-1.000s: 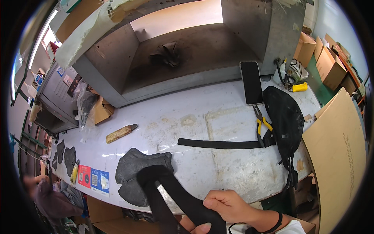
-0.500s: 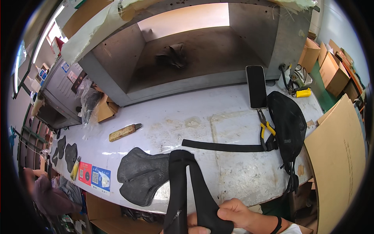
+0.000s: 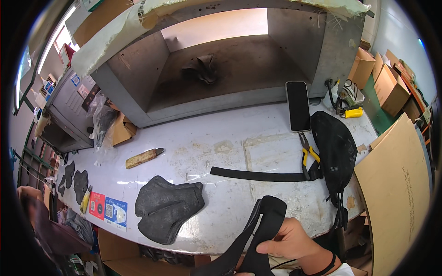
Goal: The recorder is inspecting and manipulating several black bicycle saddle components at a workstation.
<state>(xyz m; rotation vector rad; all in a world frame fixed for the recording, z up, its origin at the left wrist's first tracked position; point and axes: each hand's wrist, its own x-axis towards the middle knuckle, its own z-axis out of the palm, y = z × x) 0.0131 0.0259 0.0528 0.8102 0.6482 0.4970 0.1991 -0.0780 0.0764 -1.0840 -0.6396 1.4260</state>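
Note:
A black bicycle saddle (image 3: 271, 221) with a long slot down its middle is held low at the front edge of the bench. My right hand (image 3: 292, 241) grips its right side, thumb on top and fingers wrapped under. Of my left hand (image 3: 245, 274) only a little skin shows at the lower edge, against the wide end of the saddle; the rest is hidden or out of view. A dark grey saddle-shaped pad (image 3: 168, 209) lies flat on the bench, left of the saddle and apart from it.
A wooden-handled blade (image 3: 142, 158), black strap (image 3: 258, 174), yellow-handled pliers (image 3: 307, 154), phone (image 3: 298, 106) and black mesh bag (image 3: 334, 147) lie on the white bench (image 3: 221, 198). Behind is an open metal box (image 3: 138, 112) holding a dark piece (image 3: 202, 69). Cardboard (image 3: 391, 184) stands right; a person (image 3: 55, 225) is at left.
The saddle has moved right, off the grey pad, and tilted so its narrow end leans right. My right hand has shifted up along it. More of the pad now shows.

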